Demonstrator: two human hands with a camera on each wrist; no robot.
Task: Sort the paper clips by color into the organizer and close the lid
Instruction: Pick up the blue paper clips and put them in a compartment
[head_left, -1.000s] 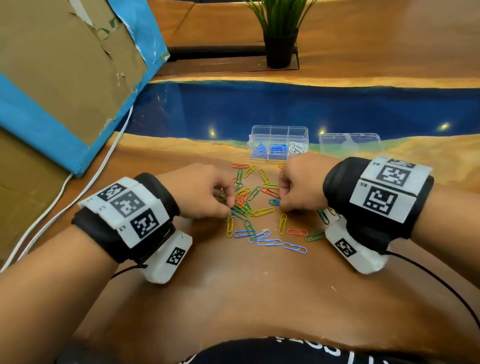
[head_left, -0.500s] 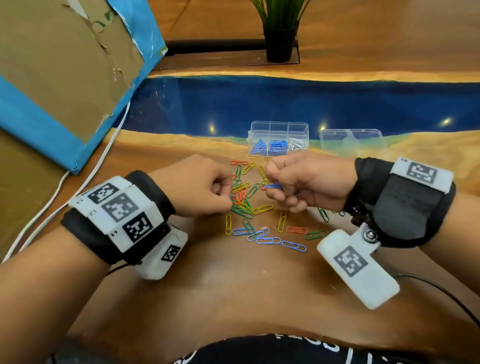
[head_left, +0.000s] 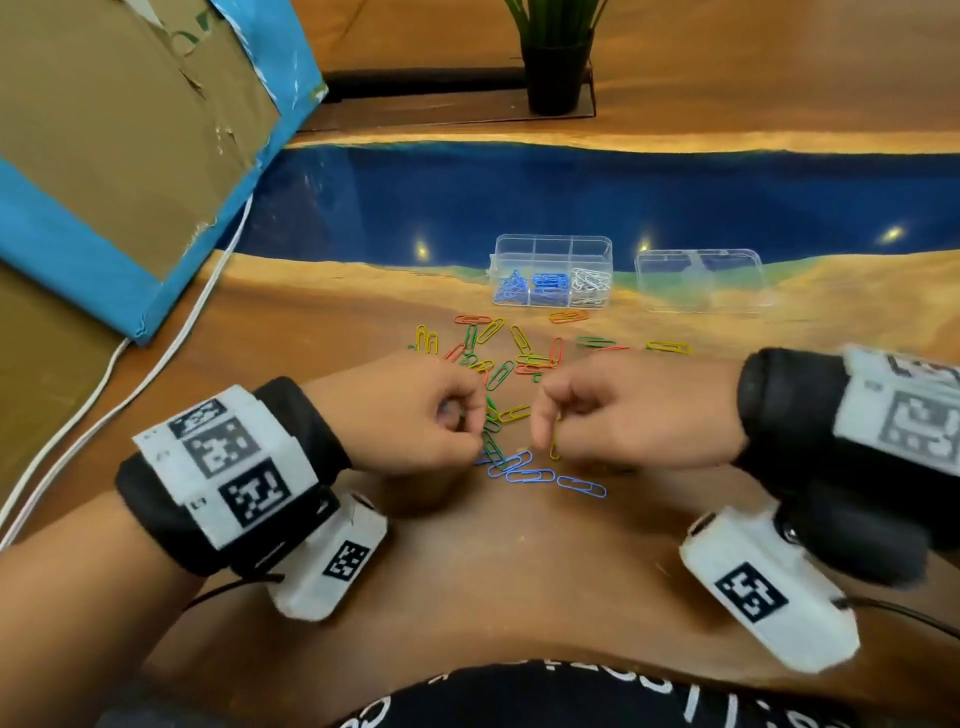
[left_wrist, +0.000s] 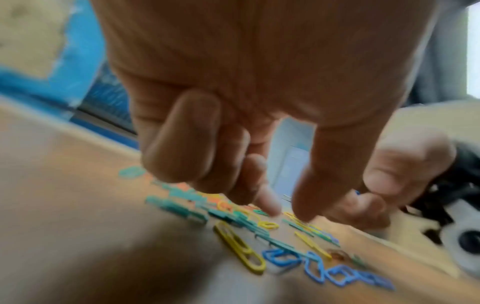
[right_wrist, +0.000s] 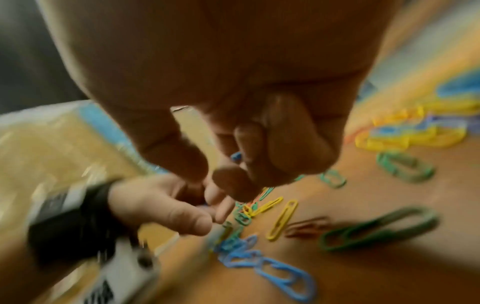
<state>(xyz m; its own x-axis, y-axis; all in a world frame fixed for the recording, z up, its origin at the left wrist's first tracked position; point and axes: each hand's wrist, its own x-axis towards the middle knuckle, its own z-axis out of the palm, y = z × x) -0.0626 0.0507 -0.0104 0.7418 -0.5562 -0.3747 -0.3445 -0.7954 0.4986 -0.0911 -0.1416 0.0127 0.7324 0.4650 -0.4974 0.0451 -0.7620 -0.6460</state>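
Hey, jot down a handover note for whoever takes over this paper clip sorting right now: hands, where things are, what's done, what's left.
Left hand: fingers curled over the loose pile; I cannot tell whether it holds a clip.
Right hand: curled, with a blue clip showing between its fingers.
Organizer: open, beyond the pile. Its front row holds pale blue, blue and white clips; the back row looks empty. Lid lies off, to its right.
Done: some blue and white clips sorted.
Left: the red, yellow and green clips, the loose blue clips, then close the lid.
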